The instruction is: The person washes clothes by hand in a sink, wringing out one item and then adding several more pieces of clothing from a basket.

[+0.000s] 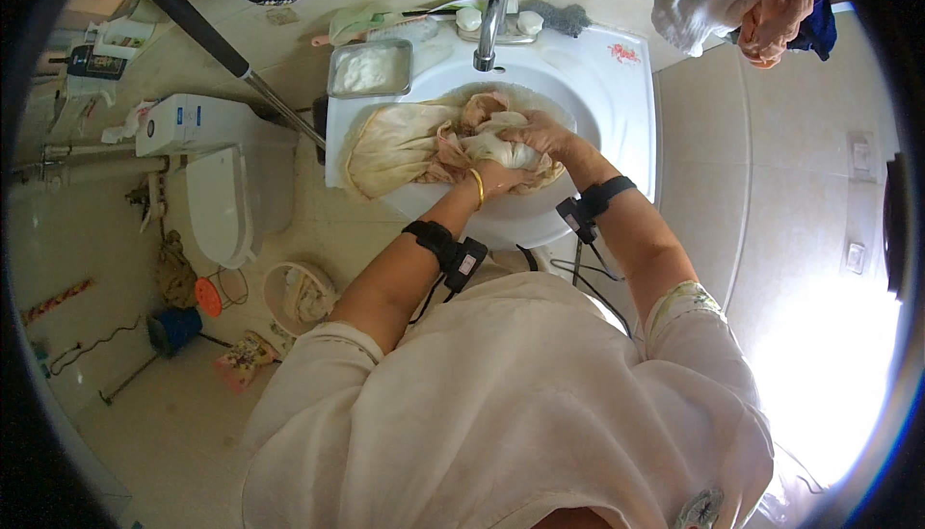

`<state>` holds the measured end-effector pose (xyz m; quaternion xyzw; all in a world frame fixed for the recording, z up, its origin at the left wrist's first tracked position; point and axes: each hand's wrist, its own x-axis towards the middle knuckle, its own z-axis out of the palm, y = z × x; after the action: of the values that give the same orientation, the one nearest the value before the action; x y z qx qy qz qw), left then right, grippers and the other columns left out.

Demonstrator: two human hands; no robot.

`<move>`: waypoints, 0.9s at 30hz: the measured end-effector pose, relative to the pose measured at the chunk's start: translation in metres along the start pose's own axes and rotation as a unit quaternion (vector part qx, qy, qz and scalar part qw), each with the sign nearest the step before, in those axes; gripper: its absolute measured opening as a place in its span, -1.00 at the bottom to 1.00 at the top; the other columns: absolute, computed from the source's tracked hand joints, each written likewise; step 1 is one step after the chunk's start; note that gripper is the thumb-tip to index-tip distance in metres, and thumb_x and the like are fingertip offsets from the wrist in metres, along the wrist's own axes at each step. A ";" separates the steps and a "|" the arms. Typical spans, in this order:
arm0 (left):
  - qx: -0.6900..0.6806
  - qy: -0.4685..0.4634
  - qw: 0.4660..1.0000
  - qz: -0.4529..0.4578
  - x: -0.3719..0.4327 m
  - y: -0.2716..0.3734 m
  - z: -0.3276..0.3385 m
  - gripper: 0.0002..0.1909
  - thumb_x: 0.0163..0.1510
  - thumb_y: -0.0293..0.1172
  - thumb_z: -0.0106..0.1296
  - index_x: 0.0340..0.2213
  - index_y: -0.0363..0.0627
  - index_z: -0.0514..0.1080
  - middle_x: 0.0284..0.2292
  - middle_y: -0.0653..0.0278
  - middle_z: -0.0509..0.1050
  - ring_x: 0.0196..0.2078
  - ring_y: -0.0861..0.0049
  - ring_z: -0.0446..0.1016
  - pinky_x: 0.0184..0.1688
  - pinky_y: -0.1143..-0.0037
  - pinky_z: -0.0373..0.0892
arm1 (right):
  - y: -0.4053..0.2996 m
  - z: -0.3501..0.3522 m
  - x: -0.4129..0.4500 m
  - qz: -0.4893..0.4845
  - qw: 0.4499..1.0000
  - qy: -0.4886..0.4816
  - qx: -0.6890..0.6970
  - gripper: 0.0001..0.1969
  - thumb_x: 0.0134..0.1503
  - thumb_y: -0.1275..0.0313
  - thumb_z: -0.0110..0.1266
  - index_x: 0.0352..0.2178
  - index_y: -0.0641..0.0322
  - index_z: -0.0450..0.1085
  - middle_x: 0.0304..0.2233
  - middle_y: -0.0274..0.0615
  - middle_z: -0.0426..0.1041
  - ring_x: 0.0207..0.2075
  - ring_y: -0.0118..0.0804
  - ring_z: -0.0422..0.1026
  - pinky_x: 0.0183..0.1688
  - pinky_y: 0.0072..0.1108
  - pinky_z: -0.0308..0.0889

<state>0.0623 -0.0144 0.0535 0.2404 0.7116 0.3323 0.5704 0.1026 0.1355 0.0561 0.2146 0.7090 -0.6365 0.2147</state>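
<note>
A wet cream-coloured cloth (405, 137) with pinkish-brown parts lies bunched in the white washbasin (611, 88), and its wide end drapes over the basin's left rim. My left hand (501, 179) is under the near side of the bunched part, its fingers partly hidden by fabric. From the right, my right hand (543, 134) grips the top of the same bundle. Soapy water (538, 97) shows behind the cloth. Above the bowl stands a chrome faucet (495, 19) with white knobs; I see no stream from it.
A rectangular container (371, 69) of white contents sits on the basin's left corner. Behind it lie a brush (401, 30) and a grey scouring pad (555, 17). Clothes (723, 1) hang at upper right. A toilet (220, 196), a bucket (300, 298) and a long pole (195, 19) are left.
</note>
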 end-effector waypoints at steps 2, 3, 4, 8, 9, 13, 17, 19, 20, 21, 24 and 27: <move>0.007 -0.053 0.996 -0.073 -0.005 0.002 0.006 -0.36 -0.18 0.00 0.04 -0.13 -0.18 0.24 -0.18 0.18 0.34 -0.17 0.38 0.31 -0.12 0.46 0.23 | 0.038 -0.016 0.019 -0.252 0.949 0.019 -0.186 -0.56 -0.17 0.46 0.10 -0.20 0.46 0.26 -0.31 -0.07 0.38 -0.31 -0.35 0.37 -0.24 -0.58 0.29; -0.325 -0.062 0.943 0.026 0.001 -0.023 0.015 -0.26 -0.17 0.17 -0.11 -0.08 -0.14 0.18 -0.13 0.17 0.30 -0.13 0.37 0.29 -0.09 0.42 0.22 | 0.028 -0.007 0.018 -0.256 0.949 0.009 -0.185 -0.56 -0.17 0.46 0.10 -0.20 0.46 0.26 -0.31 -0.07 0.38 -0.31 -0.35 0.37 -0.24 -0.58 0.29; -0.615 -0.062 0.776 0.129 0.003 -0.039 0.020 -0.15 -0.16 0.34 -0.26 -0.02 -0.11 0.12 -0.09 0.16 0.26 -0.09 0.37 0.27 -0.06 0.39 0.20 | 0.005 0.001 0.006 -0.162 0.986 0.034 -0.028 -0.54 -0.18 0.45 0.12 -0.21 0.47 0.25 -0.32 -0.01 0.38 -0.33 -0.30 0.37 -0.24 -0.57 0.30; -0.789 -0.057 0.582 0.189 -0.010 -0.024 0.016 -0.04 -0.23 0.48 -0.53 0.00 -0.06 0.09 0.00 0.17 0.15 -0.02 0.19 0.18 0.02 0.23 0.11 | -0.028 -0.003 -0.038 -0.089 0.960 -0.035 0.262 -0.50 -0.21 0.54 0.11 -0.16 0.47 0.20 -0.29 0.02 0.37 -0.33 -0.22 0.40 -0.22 -0.54 0.33; -0.790 -0.056 0.581 0.189 -0.006 -0.025 0.013 -0.04 -0.23 0.48 -0.53 0.00 -0.06 0.09 0.00 0.17 0.15 -0.02 0.19 0.18 0.02 0.23 0.11 | -0.032 0.000 -0.043 -0.106 0.942 -0.103 0.300 -0.48 -0.22 0.57 0.11 -0.14 0.46 0.18 -0.28 0.01 0.37 -0.31 -0.22 0.40 -0.19 -0.53 0.33; -0.709 -0.050 0.641 0.289 0.023 -0.019 -0.017 -0.22 -0.10 0.31 -0.38 -0.14 -0.20 0.23 -0.15 0.24 0.31 -0.10 0.35 0.27 0.01 0.38 0.15 | -0.027 0.003 -0.052 -0.046 0.909 -0.166 0.381 -0.50 -0.19 0.58 0.08 -0.14 0.40 0.15 -0.31 -0.02 0.37 -0.30 -0.25 0.39 -0.16 -0.50 0.33; -0.717 0.056 0.648 0.249 0.049 -0.021 -0.047 -0.66 0.04 -0.28 -0.19 -0.19 -0.23 0.27 -0.19 0.29 0.34 -0.10 0.50 0.26 -0.02 0.43 0.18 | 0.009 -0.020 -0.020 0.056 0.826 -0.079 0.555 -0.64 -0.02 0.45 -0.08 -0.18 0.44 0.14 -0.30 0.05 0.35 -0.34 -0.18 0.40 -0.20 -0.41 0.36; -0.701 0.098 0.689 0.157 0.057 -0.027 -0.050 -0.73 0.02 -0.29 -0.17 -0.26 -0.16 0.32 -0.28 0.28 0.39 -0.20 0.49 0.34 -0.13 0.46 0.26 | 0.005 -0.010 -0.005 0.094 0.834 0.084 0.537 -0.68 0.00 0.39 -0.09 -0.22 0.37 0.19 -0.28 -0.01 0.34 -0.28 -0.19 0.38 -0.18 -0.38 0.32; -0.701 0.097 0.690 0.154 0.059 -0.026 -0.049 -0.73 0.02 -0.29 -0.17 -0.26 -0.16 0.32 -0.28 0.28 0.39 -0.20 0.49 0.34 -0.13 0.46 0.26 | 0.015 -0.005 0.010 0.085 0.791 0.171 0.581 -0.67 0.00 0.35 -0.09 -0.23 0.35 0.18 -0.27 -0.04 0.33 -0.30 -0.18 0.37 -0.18 -0.38 0.31; -0.607 0.166 0.775 0.053 0.060 -0.017 -0.046 -0.71 0.02 -0.26 -0.18 -0.27 -0.16 0.32 -0.29 0.27 0.39 -0.22 0.49 0.35 -0.15 0.49 0.26 | 0.025 -0.005 0.017 0.049 0.807 0.184 0.558 -0.54 -0.03 0.30 -0.06 -0.14 0.39 0.11 -0.23 -0.02 0.31 -0.27 -0.15 0.36 -0.17 -0.44 0.29; -0.413 0.242 0.874 -0.079 0.079 -0.018 -0.041 -0.66 0.03 -0.14 -0.27 -0.32 -0.15 0.31 -0.37 0.28 0.35 -0.30 0.49 0.32 -0.25 0.54 0.24 | 0.041 0.028 0.039 0.085 0.932 0.343 -0.084 -0.38 -0.03 0.18 -0.05 -0.01 0.27 -0.02 -0.19 0.10 0.26 -0.16 0.00 0.28 -0.06 -0.38 0.19; -0.250 0.267 0.920 -0.144 0.101 -0.051 -0.038 -0.54 0.03 0.02 -0.41 -0.43 -0.12 0.30 -0.51 0.31 0.28 -0.42 0.50 0.27 -0.38 0.56 0.21 | 0.038 0.048 0.055 0.141 0.879 0.322 -0.323 -0.35 -0.06 0.09 -0.07 0.01 0.20 -0.01 -0.16 0.16 0.25 -0.13 0.07 0.26 -0.08 -0.44 0.18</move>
<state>0.0040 0.0166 -0.0458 -0.1125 0.7579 0.4659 0.4426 0.0813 0.0928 -0.0113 0.4239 0.8676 -0.2308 0.1198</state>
